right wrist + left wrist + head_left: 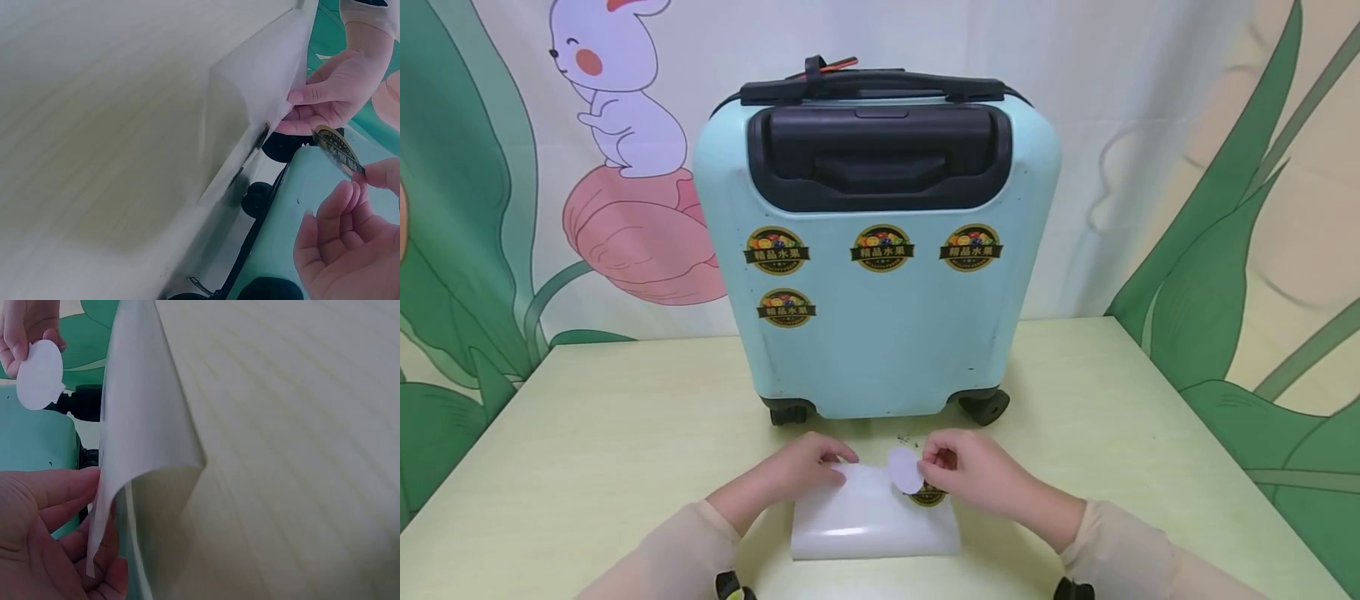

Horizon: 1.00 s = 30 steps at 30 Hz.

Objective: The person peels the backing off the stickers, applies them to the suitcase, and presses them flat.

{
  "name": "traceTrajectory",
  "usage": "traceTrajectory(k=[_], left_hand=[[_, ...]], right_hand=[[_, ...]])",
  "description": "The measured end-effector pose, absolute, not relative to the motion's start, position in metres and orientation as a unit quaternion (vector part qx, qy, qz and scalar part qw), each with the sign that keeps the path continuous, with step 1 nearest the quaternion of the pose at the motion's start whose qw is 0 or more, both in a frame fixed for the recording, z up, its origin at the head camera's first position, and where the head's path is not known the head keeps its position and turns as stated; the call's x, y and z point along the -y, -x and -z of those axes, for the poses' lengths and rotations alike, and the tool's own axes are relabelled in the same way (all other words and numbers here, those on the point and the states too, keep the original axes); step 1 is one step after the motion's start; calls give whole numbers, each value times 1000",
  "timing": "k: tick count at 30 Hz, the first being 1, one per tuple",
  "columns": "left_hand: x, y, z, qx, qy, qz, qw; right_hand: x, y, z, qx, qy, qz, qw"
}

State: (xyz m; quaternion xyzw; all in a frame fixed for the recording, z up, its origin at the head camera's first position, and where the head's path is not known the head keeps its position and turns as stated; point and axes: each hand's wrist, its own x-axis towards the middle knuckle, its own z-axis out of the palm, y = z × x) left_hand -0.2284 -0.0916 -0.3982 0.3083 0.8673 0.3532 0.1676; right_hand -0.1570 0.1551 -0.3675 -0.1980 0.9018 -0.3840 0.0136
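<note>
My left hand (808, 468) holds the far left edge of a glossy white sticker sheet (868, 529), thumb on one face and fingers behind it. In the left wrist view the sheet (147, 419) bends in a curve. My right hand (976, 471) pinches a round sticker (904, 470) by its edge, thumb against fingertip. Its plain white back shows in the head view, while its black and gold printed face (336, 149) shows in the right wrist view. Behind it, another black and gold sticker (929, 495) lies on the sheet, partly covered.
A light blue suitcase (887, 350) with a black handle (880, 158) stands upright on the pale wooden table (632, 425), just beyond the hands. Three fruit stickers (882, 248) form a row on it, with one more (786, 308) under the leftmost. A printed curtain (1097, 125) hangs behind.
</note>
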Motion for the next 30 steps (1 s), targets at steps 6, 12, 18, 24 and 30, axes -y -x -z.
traceTrajectory(k=[6, 12, 18, 24, 30], left_hand=[[88, 226, 400, -886, -281, -332, 159], [86, 224, 398, -886, -268, -342, 161], [84, 218, 393, -900, -273, -328, 92], [73, 195, 380, -870, -353, -269, -217], [56, 178, 370, -793, -427, -215, -376]], right_hand=[[-157, 160, 369, -903, 193, 383, 17], [-156, 162, 369, -902, 191, 386, 12], [-152, 162, 367, -901, 186, 391, 12], [-145, 163, 364, -897, 168, 410, 4], [-134, 164, 359, -875, 137, 464, 11]])
